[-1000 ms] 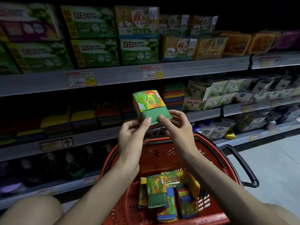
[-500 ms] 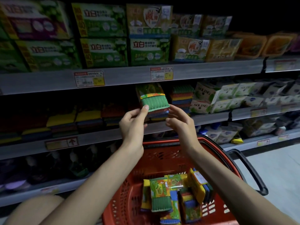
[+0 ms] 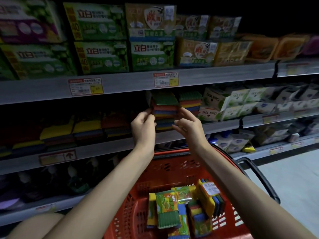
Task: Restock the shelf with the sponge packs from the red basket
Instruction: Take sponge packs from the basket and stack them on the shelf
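Observation:
The sponge pack (image 3: 164,99), green side up, lies on top of a stack of coloured sponge packs (image 3: 164,118) on the middle shelf (image 3: 215,125). My left hand (image 3: 142,125) is at the stack's left side, fingers loosely curled and touching it below the top pack. To the stack's right, my right hand (image 3: 189,124) has its fingers spread and straight, the tips against the stack. Below my arms stands the red basket (image 3: 181,151), with several sponge packs (image 3: 168,210) still inside.
Another sponge stack (image 3: 189,102) and white Soling boxes (image 3: 214,107) stand right of the stack; darker sponge stacks (image 3: 86,128) lie to its left. Green detergent boxes (image 3: 101,56) fill the shelf above. The basket's black handle (image 3: 260,178) juts right over the pale floor (image 3: 293,178).
Both hands carried the pack up and forward from above the basket onto the shelf stack. The pack now rests there and the hands have dropped to the stack's sides.

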The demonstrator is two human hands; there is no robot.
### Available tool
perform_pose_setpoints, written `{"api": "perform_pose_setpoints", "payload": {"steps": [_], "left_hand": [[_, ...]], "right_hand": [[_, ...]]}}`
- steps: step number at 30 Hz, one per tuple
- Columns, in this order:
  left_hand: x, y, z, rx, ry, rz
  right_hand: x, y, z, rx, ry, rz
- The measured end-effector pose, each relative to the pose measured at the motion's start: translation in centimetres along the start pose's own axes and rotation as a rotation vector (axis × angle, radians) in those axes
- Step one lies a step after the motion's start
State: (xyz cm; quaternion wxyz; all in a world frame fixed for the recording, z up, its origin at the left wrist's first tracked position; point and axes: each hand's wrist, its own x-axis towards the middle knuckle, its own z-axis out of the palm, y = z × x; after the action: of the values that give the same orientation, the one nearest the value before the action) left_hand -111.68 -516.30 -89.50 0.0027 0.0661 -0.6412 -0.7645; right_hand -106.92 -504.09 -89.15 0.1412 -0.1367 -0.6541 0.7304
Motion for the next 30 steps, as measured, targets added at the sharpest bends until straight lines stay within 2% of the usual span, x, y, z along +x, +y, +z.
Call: {"api": "perform_pose_setpoints", "payload": {"steps": [5, 17, 25, 30], "left_hand": [[0.2, -0.1, 0.4, 0.053, 0.012, -0.046], [-0.1, 0.3, 1.4, 0.017, 0.125, -0.099], [0.7, -0.3, 2.0, -0.1, 0.151, -0.154], [0.6, 0.0, 3.0, -0.173, 0.134, -0.211]], "right_hand": [[0.2, 0.1, -0.3, -0.047, 0.01, -0.008], [0.1, 0.0, 0.0, -0.193, 0.033, -0.04], [0.2, 0.0, 0.2, -0.271, 0.064, -0.082], [0.9, 0.2, -0.3, -0.226, 0.118, -0.078]]}}
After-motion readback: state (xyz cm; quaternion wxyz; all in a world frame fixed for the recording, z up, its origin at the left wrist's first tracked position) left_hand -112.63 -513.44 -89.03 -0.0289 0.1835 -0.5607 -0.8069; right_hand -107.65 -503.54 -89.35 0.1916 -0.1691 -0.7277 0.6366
